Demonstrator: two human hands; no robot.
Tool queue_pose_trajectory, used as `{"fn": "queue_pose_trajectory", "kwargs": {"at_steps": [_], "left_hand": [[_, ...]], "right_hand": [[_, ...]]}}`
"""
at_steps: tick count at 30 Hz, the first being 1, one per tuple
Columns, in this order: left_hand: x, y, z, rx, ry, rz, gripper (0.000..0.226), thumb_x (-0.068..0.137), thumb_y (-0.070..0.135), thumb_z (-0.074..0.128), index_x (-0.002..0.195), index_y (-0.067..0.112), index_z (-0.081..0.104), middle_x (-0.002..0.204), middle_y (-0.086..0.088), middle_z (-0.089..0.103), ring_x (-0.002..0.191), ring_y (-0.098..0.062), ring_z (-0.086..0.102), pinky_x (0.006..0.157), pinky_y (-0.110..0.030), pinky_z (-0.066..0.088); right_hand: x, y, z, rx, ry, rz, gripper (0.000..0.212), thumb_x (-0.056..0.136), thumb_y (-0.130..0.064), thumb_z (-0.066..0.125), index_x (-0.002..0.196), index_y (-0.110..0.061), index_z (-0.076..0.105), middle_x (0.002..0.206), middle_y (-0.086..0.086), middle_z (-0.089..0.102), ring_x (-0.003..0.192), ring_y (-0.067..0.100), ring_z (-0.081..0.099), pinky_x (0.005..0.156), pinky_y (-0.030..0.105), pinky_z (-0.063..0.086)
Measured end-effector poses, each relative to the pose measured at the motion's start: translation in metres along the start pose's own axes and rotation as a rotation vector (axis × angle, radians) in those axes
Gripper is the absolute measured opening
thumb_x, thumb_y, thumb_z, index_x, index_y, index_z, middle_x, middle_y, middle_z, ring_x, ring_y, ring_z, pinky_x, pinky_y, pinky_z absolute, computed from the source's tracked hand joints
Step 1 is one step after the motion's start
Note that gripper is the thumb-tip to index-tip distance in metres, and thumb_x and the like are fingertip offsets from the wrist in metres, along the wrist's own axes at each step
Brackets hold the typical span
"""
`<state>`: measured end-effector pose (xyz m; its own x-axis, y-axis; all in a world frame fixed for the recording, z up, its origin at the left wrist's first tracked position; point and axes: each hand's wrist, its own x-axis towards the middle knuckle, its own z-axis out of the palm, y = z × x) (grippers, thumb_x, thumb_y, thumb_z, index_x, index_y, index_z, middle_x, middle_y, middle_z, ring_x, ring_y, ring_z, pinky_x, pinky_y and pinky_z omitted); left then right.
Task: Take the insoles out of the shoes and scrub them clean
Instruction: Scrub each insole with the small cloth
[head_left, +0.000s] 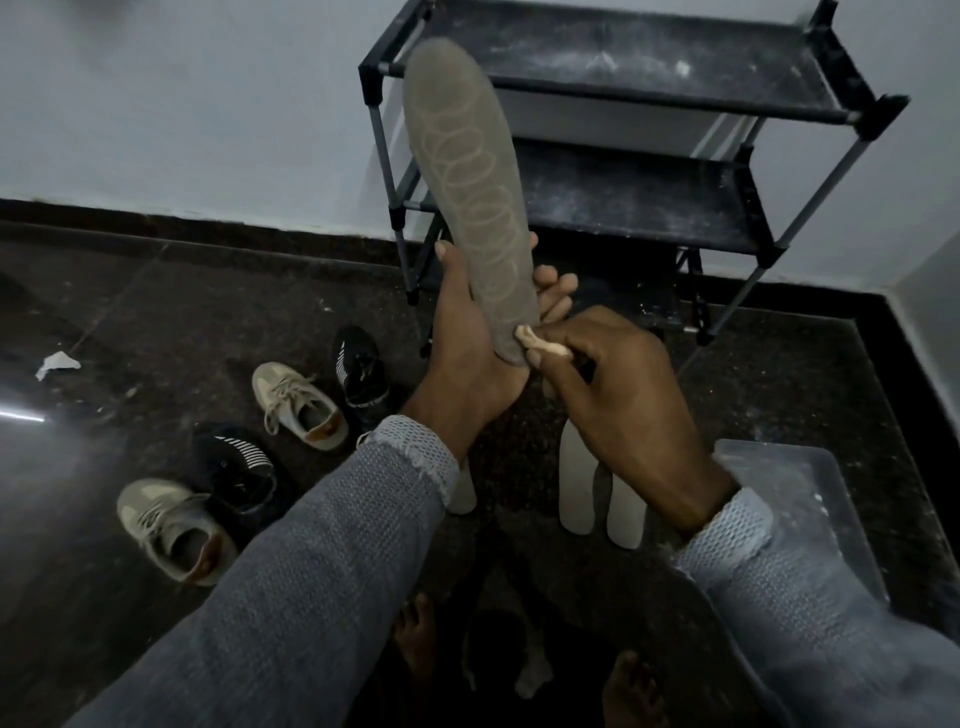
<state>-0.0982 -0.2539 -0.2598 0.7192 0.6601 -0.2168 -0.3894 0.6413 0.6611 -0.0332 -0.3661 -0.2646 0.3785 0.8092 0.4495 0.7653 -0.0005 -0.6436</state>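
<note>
Insole (465, 197) gripped upright; right hand (618, 384) wiping heel edge.

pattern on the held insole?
Grey insole with a chain of overlapping pale rings along its length; head view.

Home entryway: shoe rack (649, 171), sneakers (298, 405)

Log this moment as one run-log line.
left hand: grips grey ring-patterned insole upright | right hand: pinches small beige cloth against insole heel | floor: three pale insoles
</note>
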Motion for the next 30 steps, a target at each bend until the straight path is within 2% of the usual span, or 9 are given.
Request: {"fn": "queue_pose_trajectory", "kwargs": {"at_steps": [2,5,9,13,17,20,23,26,30], "left_hand": [[-0.001,-0.001,-0.002,0.005,0.016,-0.009,0.076,0.092,0.07,0.015,0.111,0.01,0.057,0.074,-0.009,0.059,0.078,-0.024,0.066,0.089,-0.036,0.05],[-0.002,-0.004,-0.001,-0.001,0.022,-0.037,0.075,0.091,0.07,0.015,0.111,0.011,0.056,0.074,-0.009,0.061,0.079,-0.025,0.067,0.089,-0.038,0.05],[-0.003,-0.008,0.007,-0.053,0.038,-0.115,0.071,0.091,0.07,0.02,0.109,0.012,0.057,0.082,-0.012,0.063,0.086,-0.027,0.066,0.078,-0.039,0.055],[0.0,-0.01,0.006,-0.03,0.055,-0.114,0.071,0.092,0.069,0.019,0.111,0.012,0.058,0.079,-0.011,0.064,0.087,-0.027,0.067,0.081,-0.039,0.055],[-0.002,-0.011,-0.001,-0.003,0.044,-0.1,0.074,0.093,0.068,0.016,0.119,0.01,0.055,0.076,-0.01,0.063,0.085,-0.026,0.069,0.084,-0.037,0.054],[-0.005,-0.012,0.003,-0.03,0.024,-0.146,0.071,0.092,0.068,0.019,0.116,0.011,0.055,0.077,-0.011,0.061,0.081,-0.025,0.068,0.078,-0.036,0.055],[-0.005,-0.014,0.008,-0.048,0.032,-0.178,0.07,0.093,0.068,0.022,0.114,0.012,0.056,0.079,-0.011,0.062,0.076,-0.024,0.068,0.075,-0.036,0.054],[-0.004,-0.014,0.004,-0.035,0.035,-0.171,0.072,0.093,0.067,0.02,0.119,0.01,0.055,0.08,-0.012,0.061,0.09,-0.028,0.066,0.083,-0.039,0.053],[-0.005,-0.012,0.002,-0.018,0.04,-0.179,0.073,0.094,0.066,0.018,0.125,0.009,0.052,0.079,-0.011,0.062,0.096,-0.028,0.065,0.08,-0.037,0.055]], "right_hand": [[-0.003,-0.001,0.003,-0.036,-0.027,-0.027,0.015,0.088,-0.012,0.067,0.102,-0.014,0.073,0.089,-0.007,0.062,0.081,-0.001,0.054,0.074,0.004,0.038],[-0.003,-0.001,0.003,-0.05,-0.056,-0.007,0.012,0.089,-0.015,0.066,0.099,-0.015,0.073,0.089,-0.005,0.064,0.082,0.004,0.057,0.073,0.012,0.043],[0.007,0.01,-0.004,-0.127,0.036,0.103,0.011,0.091,-0.02,0.064,0.095,-0.013,0.071,0.087,-0.001,0.064,0.079,0.011,0.058,0.07,0.025,0.047],[0.002,0.004,0.003,-0.125,-0.011,0.113,0.009,0.091,-0.017,0.063,0.096,-0.012,0.068,0.091,0.001,0.062,0.081,0.009,0.055,0.068,0.016,0.039],[-0.005,-0.008,0.008,-0.074,-0.136,0.057,0.009,0.092,-0.015,0.061,0.097,-0.013,0.068,0.094,0.003,0.064,0.084,0.011,0.058,0.073,0.023,0.047],[0.002,0.002,0.003,-0.075,-0.094,0.097,0.008,0.092,-0.013,0.06,0.094,-0.011,0.067,0.09,0.003,0.062,0.082,0.011,0.056,0.074,0.025,0.046],[0.008,0.01,0.0,-0.127,-0.022,0.159,0.011,0.093,-0.017,0.059,0.093,-0.009,0.066,0.089,0.005,0.063,0.082,0.008,0.052,0.074,0.02,0.039],[0.003,-0.002,0.003,-0.061,-0.102,0.149,0.012,0.094,-0.019,0.057,0.093,-0.011,0.066,0.088,0.0,0.06,0.082,0.008,0.054,0.071,0.022,0.043],[-0.002,-0.008,0.005,-0.035,-0.175,0.088,0.01,0.094,-0.016,0.058,0.093,-0.012,0.066,0.085,-0.004,0.057,0.078,0.008,0.054,0.07,0.023,0.044]]}}
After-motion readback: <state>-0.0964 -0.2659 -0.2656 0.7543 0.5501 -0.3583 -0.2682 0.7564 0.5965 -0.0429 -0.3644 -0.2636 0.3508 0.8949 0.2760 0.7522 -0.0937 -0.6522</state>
